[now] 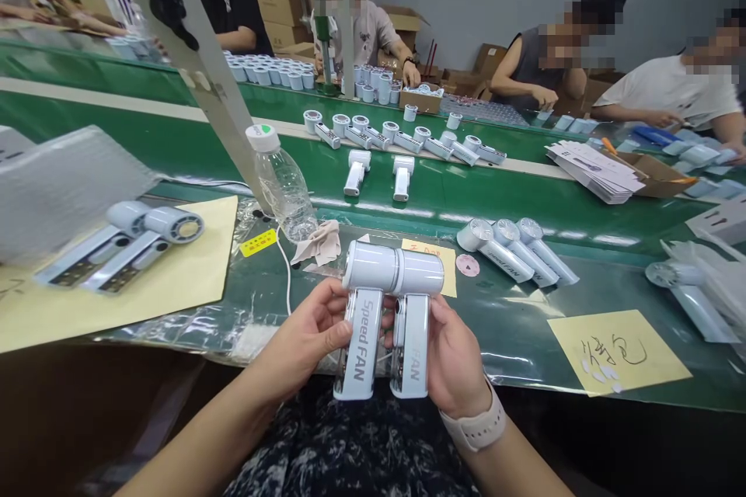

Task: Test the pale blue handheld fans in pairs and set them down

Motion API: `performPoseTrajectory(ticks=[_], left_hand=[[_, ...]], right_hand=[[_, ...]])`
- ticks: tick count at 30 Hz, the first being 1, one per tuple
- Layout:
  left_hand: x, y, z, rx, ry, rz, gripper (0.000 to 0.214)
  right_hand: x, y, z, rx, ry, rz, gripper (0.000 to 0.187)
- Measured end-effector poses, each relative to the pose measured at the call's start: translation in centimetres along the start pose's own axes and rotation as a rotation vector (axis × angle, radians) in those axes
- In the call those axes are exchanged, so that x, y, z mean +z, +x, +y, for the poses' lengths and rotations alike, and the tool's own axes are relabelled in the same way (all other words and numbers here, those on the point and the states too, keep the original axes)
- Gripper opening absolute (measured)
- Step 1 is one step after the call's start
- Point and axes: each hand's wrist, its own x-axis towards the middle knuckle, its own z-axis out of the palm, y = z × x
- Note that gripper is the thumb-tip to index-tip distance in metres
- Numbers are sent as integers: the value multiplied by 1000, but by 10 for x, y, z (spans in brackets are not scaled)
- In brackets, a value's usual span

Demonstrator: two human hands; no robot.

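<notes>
Two light-blue handheld fans are held up side by side in front of me, their round heads touching. My left hand (318, 326) is closed round the left handheld fan (358, 342), whose handle reads "Speed FAN". In my right hand (458, 357) is the right handheld fan (413, 349), gripped by its handle, with "FAN" showing in fainter letters. Both handles point down toward my lap. The fingers behind the handles are partly hidden. A yellow paper note (450, 264) lies on the bench just behind the fan heads, partly covered by them.
Left, two fans (145, 237) rest on yellow paper. A clear bottle (283, 178) stands near a slanted metal post (203, 70). Several fans (513, 252) lie on the right, near a handwritten yellow sheet (618, 353). More fans line the green conveyor (280, 144); people work across it.
</notes>
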Motion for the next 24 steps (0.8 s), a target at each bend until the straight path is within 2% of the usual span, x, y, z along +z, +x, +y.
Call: performPoseTrajectory(ticks=[4,7,10,12,15,18,22,24], left_hand=[[-2,-1,3,0,34,-1,53],[-3,-3,5,13,132,32,41],[-2,-5,6,128,355,153,35],[-1,-5,6,231,484,197,36],[-2,-4,6,356,568,134,24],[-6,1,5,461,701,10,20],[-15,6,7,468,885,-84,11],[-19,-1,13,414,806,-58,10]], right_hand=[[-2,-1,0,-18,-14,-33,28],[-10,-4,1,-72,-89,-54,30],[-18,-8,1,-224,-316,-83,34],[-21,-12,-1,-313,-529,-144,44],[-20,-17,-4,-419,-711,-289,53],[-21,-15,-2,-507,-740,-381,53],[-24,-10,-11,-478,-862,-426,61],[-21,-19,-30,-485,-898,-379,57]])
